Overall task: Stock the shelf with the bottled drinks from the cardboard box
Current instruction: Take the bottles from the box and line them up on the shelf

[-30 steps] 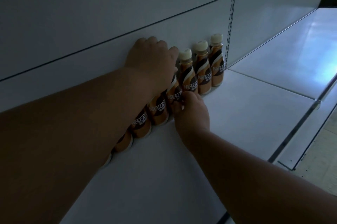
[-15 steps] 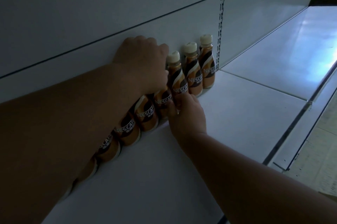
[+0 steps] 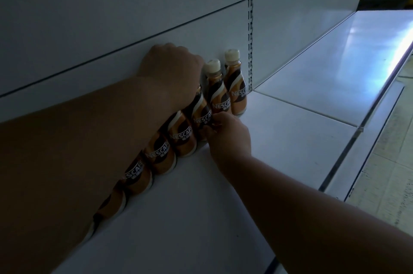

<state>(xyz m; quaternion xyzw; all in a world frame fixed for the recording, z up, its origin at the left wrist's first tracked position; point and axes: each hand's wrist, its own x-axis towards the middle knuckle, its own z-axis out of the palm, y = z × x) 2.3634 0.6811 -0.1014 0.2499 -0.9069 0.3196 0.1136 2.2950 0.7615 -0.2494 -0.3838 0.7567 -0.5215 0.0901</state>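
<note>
- Where the white shelf [image 3: 279, 139] meets its pale back panel [image 3: 111, 17], the bottled drinks [image 3: 183, 139] stand in a row.
- Left hand [image 3: 172, 68] curls over a bottle top; right hand [image 3: 228, 135] pinches that bottle's label.
- Slotted upright [image 3: 250, 28] divides the panels; tiled floor [image 3: 391, 162] lies right.

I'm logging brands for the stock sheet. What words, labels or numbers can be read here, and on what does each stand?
"NESCAFE": on the far right bottle and the second bottle.
"NESCAF": on the fourth bottle; the last letter curves out of sight.
"NESCA": on the third bottle; the right hand covers the rest.
"NESCA", "SCAF": partly readable on the fifth and sixth bottles.
Smaller print beneath each brand name: too small to read.
</note>
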